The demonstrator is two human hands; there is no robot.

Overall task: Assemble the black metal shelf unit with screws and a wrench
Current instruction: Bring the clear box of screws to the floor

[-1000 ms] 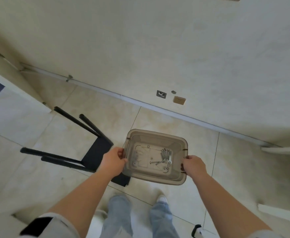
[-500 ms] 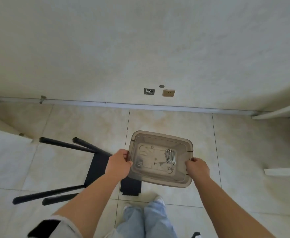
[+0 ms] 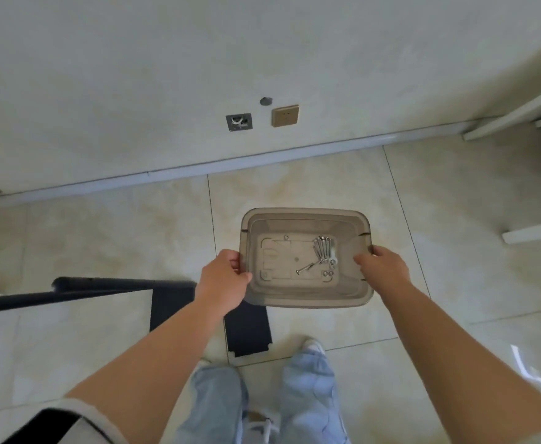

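Note:
I hold a clear grey plastic bin (image 3: 306, 216) out in front of me above the floor. My left hand (image 3: 222, 278) grips its left rim and my right hand (image 3: 382, 265) grips its right rim. Inside the bin lie several silver screws (image 3: 322, 248), one loose screw (image 3: 306, 268) and small washers or nuts (image 3: 327, 274). Black metal shelf parts lie on the floor at the left: long black tubes (image 3: 70, 288) and a flat black panel (image 3: 246, 331), partly hidden by my left arm.
The wall ahead carries a beige socket (image 3: 285, 116) and an open grey outlet box (image 3: 239, 122) above a white baseboard (image 3: 198, 169). White furniture edges (image 3: 533, 233) stand at the right. A pale surface (image 3: 62, 318) covers the lower left. My feet (image 3: 310, 346) are below.
My view has turned to the left along the wall, so the black tubes and panel have slid toward the lower left. Both hands keep the same hold on the bin.

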